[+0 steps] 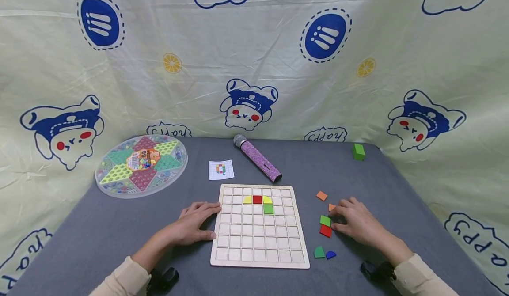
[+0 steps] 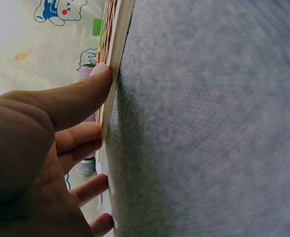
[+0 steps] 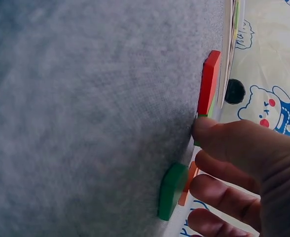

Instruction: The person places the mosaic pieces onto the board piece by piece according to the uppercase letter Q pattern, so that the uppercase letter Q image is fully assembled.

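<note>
A wooden grid board (image 1: 258, 229) lies in the middle of the table, with a red square (image 1: 257, 199), two yellow pieces and a green square (image 1: 268, 209) set in its upper rows. My left hand (image 1: 195, 223) rests on the board's left edge; its thumb (image 2: 88, 96) and fingertips touch the rim. To the board's right, my right hand (image 1: 358, 223) hovers low over the table, fingers loosely bent. Its thumb and index fingertip are right beside a light green tile (image 1: 325, 221) and a red tile (image 1: 325, 230). A dark green piece (image 3: 173, 191) and an orange tile (image 3: 188, 185) lie by its fingers.
A small printed card (image 1: 221, 170) and a glittery purple microphone (image 1: 258, 157) lie behind the board. At the back left is a round patterned container (image 1: 119, 172); a green block (image 1: 358, 152) stands back right. Another orange tile (image 1: 321, 195), a green piece (image 1: 319, 252) and a blue piece (image 1: 331, 254) lie right of the board.
</note>
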